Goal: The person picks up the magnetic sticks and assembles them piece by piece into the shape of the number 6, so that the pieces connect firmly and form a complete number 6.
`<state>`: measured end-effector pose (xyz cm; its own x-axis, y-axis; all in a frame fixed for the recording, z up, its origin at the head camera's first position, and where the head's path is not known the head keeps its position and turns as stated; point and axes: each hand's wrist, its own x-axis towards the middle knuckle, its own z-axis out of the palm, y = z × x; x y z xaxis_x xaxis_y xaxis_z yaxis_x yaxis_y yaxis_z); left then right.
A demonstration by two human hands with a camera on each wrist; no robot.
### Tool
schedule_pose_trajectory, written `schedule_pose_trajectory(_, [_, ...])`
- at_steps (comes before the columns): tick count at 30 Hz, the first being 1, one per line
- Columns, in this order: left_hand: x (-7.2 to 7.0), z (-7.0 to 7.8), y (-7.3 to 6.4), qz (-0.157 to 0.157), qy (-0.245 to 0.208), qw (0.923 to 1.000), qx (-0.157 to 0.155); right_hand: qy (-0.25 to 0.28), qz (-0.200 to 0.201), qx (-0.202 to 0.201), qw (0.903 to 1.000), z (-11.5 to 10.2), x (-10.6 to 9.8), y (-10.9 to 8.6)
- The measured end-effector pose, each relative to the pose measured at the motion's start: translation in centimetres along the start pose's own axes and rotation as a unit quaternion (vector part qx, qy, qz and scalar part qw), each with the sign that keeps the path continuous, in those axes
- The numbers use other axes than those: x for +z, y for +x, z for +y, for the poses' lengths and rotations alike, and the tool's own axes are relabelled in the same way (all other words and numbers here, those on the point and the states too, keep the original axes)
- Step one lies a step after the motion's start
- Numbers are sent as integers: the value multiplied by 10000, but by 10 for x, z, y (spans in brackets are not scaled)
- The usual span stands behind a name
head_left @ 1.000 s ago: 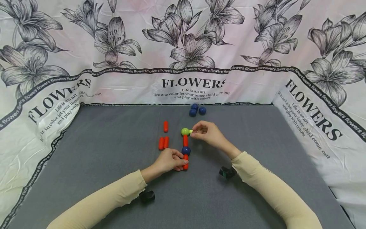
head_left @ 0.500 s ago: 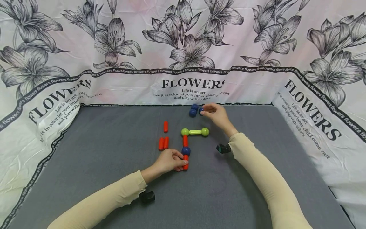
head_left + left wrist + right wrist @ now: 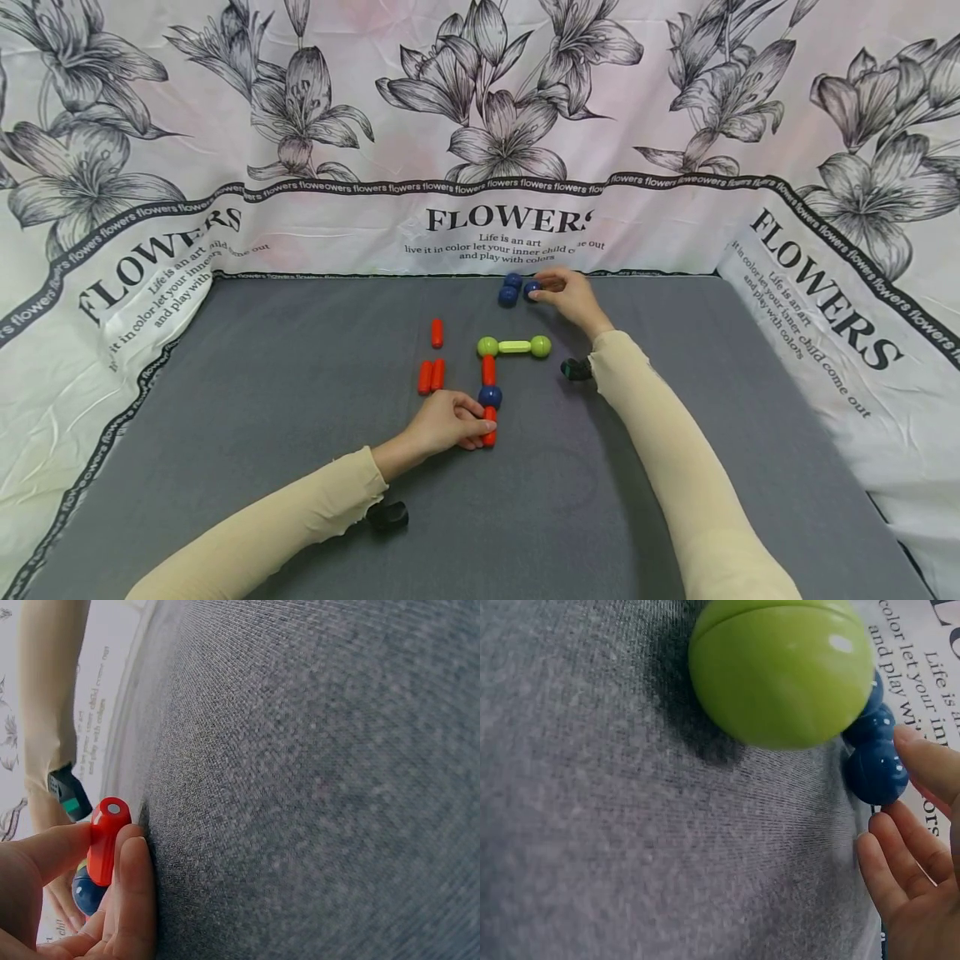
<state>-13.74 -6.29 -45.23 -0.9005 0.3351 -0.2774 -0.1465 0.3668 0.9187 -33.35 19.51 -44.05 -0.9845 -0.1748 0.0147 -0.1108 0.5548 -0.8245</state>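
Beyond the green rod (image 3: 514,347), right hand (image 3: 572,298) has its grip around the loose blue ball (image 3: 874,774); firmness unclear. On the near side of the rod, left hand (image 3: 444,423) pinches the lower red rod (image 3: 103,847), likely steadying it. Best: hold the ball squarely, lift straight, avoid nudging the two blue balls (image 3: 507,297) beyond the rod or the green ball (image 3: 540,347) at its right end.
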Motion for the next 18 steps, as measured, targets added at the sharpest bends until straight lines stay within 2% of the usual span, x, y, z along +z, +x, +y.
schedule_pose_trajectory(18, [-1,1,-1,-34,-63,10000,-49,-385,74,100,9992,-1,6,7])
